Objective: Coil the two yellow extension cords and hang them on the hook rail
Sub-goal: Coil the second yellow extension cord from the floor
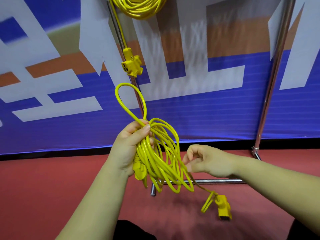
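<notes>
The second cord (161, 163) is gripped as a bundle of loops in the left hand (129, 146). The fingers are curled round the gathered strands and the thumb is pressed across their top. One tall loop (129, 101) stands above the fist, and a plug (138, 170) lies against the heel of the palm.

The last stretch of loose tail appears to be pinched between the thumb and curled fingers of the right hand (206, 160), just beside the coil. For a neat finish, this tail is best fed up into the left-hand grip in loops matched to the rest. The bundle should be kept clamped so that nothing slips, and the tall loop could be kept free for hanging.

Both forearms are reached forward at about the same height, the left wrist upright and the right palm turned down.

The socket end (224, 207) dangles below the right hand, above the red floor (52, 187). The first cord (138, 7) is already hung at the top edge, its socket block (132, 64) dangling beside a chrome upright (271, 84). The hooks are out of view.
</notes>
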Available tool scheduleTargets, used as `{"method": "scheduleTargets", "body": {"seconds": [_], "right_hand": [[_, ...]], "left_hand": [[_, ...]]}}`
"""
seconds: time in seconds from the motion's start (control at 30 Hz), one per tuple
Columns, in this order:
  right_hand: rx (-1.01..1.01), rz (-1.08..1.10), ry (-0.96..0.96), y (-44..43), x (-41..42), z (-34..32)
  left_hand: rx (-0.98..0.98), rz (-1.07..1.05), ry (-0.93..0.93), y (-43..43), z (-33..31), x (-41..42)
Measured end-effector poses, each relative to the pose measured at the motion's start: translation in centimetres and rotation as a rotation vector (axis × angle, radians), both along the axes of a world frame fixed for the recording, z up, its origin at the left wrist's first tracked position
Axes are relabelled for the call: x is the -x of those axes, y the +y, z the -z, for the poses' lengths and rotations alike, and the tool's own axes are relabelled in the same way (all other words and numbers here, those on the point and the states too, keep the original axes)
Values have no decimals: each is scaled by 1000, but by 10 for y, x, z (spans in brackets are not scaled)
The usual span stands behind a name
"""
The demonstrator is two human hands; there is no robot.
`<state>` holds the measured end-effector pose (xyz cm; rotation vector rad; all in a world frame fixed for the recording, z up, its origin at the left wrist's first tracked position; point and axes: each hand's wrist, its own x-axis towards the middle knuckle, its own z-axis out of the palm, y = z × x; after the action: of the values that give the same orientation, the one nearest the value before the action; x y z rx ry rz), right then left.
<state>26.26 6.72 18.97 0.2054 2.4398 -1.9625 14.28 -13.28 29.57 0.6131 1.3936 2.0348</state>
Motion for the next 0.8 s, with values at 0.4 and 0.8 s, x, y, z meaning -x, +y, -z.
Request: {"method": "scheduleTargets", "body": {"seconds": [0.4,0.8], "right_hand": [[-146,292,153,5,-2,-6],[116,955,87,60,1,-27]], "left_hand": [[-1,-29,-76,3,0,4],[208,7,-87,8,8,9]]}}
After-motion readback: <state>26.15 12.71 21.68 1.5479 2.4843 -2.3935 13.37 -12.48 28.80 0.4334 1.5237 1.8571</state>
